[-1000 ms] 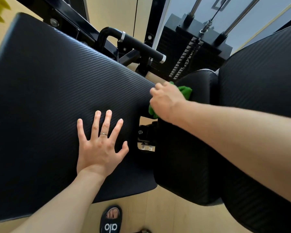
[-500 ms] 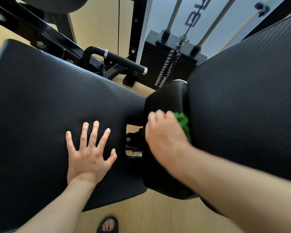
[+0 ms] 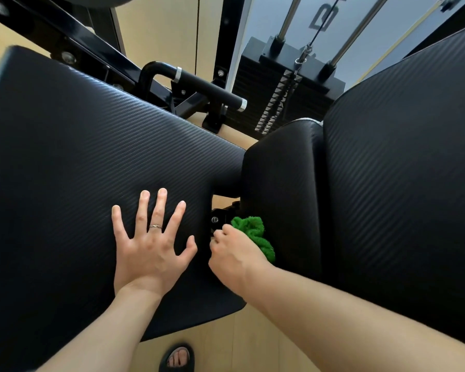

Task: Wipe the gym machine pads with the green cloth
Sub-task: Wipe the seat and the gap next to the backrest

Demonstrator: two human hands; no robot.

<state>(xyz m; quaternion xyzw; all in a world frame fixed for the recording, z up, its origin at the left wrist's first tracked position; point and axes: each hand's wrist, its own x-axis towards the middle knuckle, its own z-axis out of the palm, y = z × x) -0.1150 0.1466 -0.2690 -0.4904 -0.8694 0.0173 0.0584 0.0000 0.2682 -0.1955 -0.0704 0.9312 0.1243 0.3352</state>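
A wide black ribbed seat pad [image 3: 73, 167] fills the left of the view. My left hand [image 3: 152, 245] lies flat on it with fingers spread, a ring on one finger. To its right stands a smooth black side pad [image 3: 282, 178], joined to a large ribbed back pad [image 3: 403, 162]. My right hand [image 3: 234, 257] is closed around the bunched green cloth [image 3: 254, 233] and presses it against the lower left face of the side pad, beside a metal bracket [image 3: 218, 217] in the gap between the pads.
Behind the pads a black handle bar [image 3: 204, 87] with chrome rings juts out from the frame. A weight stack [image 3: 282, 98] with guide rods and a cable stands further back. Below is a pale wooden floor [image 3: 253, 342] and my sandalled foot [image 3: 177, 358].
My right hand has slid the green cloth down the side pad, from its top edge toward its lower part near the bracket. My left hand stays flat on the seat pad.
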